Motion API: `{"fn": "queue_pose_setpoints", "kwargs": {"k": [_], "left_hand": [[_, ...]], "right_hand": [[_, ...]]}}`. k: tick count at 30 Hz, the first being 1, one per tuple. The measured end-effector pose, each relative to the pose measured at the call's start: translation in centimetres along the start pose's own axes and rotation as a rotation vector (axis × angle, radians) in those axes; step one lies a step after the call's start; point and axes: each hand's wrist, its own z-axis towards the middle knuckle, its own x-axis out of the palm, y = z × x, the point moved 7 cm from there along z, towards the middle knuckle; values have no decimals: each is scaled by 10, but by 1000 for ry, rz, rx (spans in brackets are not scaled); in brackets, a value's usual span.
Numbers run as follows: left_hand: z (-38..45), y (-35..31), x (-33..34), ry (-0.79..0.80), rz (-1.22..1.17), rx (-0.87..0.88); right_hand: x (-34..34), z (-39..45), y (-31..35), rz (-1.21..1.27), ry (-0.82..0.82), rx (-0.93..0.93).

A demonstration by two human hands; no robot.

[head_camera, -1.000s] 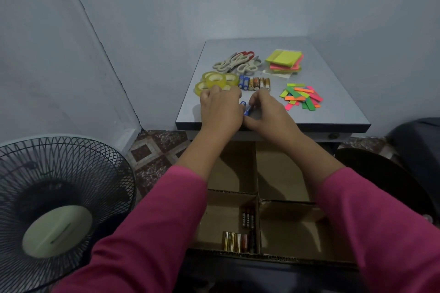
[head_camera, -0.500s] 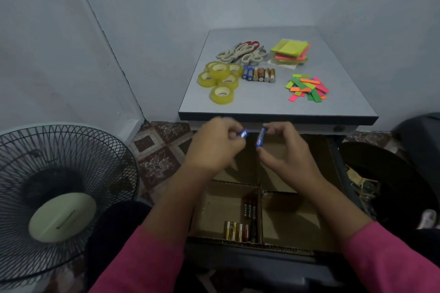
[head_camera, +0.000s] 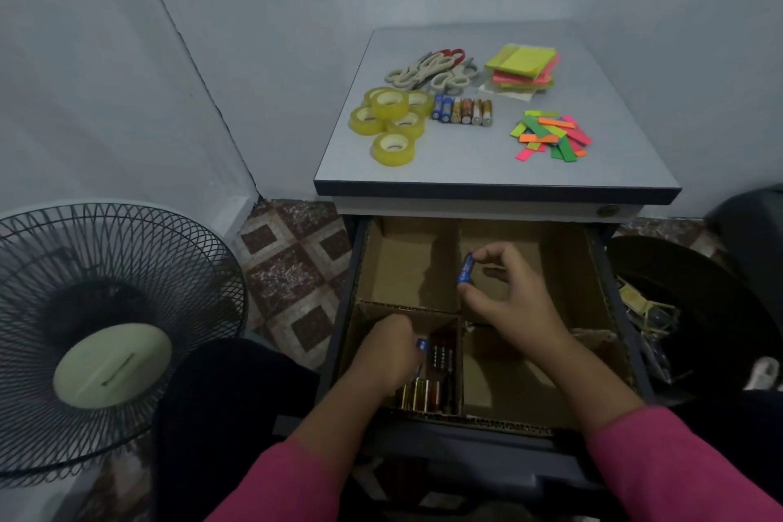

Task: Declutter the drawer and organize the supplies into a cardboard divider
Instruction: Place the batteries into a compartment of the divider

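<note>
The open drawer holds a cardboard divider with four compartments. My left hand is down in the near-left compartment and grips a blue battery beside the batteries lying there. My right hand hovers over the middle of the divider and pinches a second blue battery between thumb and forefinger. On the tabletop lie a row of batteries, several tape rolls, scissors, sticky note pads and coloured paper strips.
A standing fan is at the left on the tiled floor. A dark round object and clutter sit right of the drawer. The desk's front edge overhangs the drawer's back.
Both hands have come down from the tabletop's front edge into the drawer, each with a blue battery. The left hand has sunk into the near-left compartment.
</note>
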Motion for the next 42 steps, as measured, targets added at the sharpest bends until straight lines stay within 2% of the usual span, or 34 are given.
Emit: {"fn": "queue_pose_setpoints", "kwargs": {"k": [18,20,22,25,28,31,34,38,42], "left_hand": [[7,4,2,2,68,17],[4,3,-7,-76,17,40],[-6,-3,-24,-227,-133,113],[-28,-12,-60,-529,-369,273],[-33,-4,-82,-700,-589,321],[-25,18,-84,-730,-893,175],[-20,25,-84,-720,-1019,123],[-19,22,-82,-702,-1003,138],[-18,20,-82,-687,-996,156]], "right_hand": [[2,-1,2,-12,31,-27],[3,-2,4,-16,34,-53],[1,-3,8,-40,46,-110],[7,-10,26,-163,161,-275],[28,-24,52,-346,341,-523],[66,-39,62,-612,570,-641],[102,-46,56,-913,724,-599],[123,-44,51,-1121,770,-521],[132,-40,47,-1228,786,-528]]}}
